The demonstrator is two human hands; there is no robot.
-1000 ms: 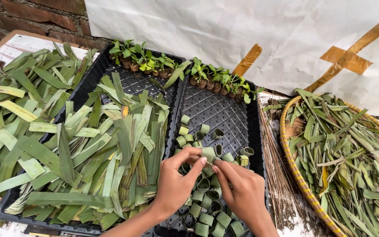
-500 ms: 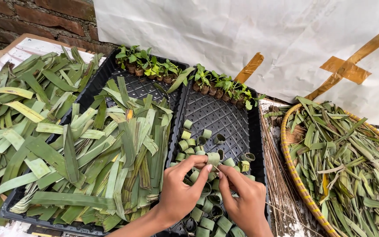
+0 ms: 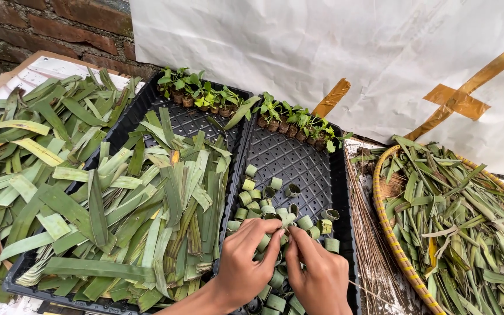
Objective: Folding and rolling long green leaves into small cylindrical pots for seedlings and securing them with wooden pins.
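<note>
Single head view, looking steeply down and forward, close over black tray [image 3: 333, 175]; white sheet [image 3: 322, 52] far behind.

Two black plastic mesh trays [image 3: 298, 160], patterned with a fine grid of small holes, sit side by side. In the right tray lie small rolled leaf rings [image 3: 263, 201], pale to mid green. The left tray is heaped with flat cut leaf strips [image 3: 147, 216] in mixed greens, some yellowish, one with an orange-brown tip. Along the far edge of the trays runs a row of bright green seedlings [image 3: 252, 108] in small brown pots. Right of the trays, a round woven basket [image 3: 389, 233] with a yellow and red striped rim holds dull olive leaf scraps. Behind the trays hangs a white sheet [image 3: 322, 46] crossed with tan-gold tape, beside a red-brown brick wall [image 3: 42, 23].
</note>
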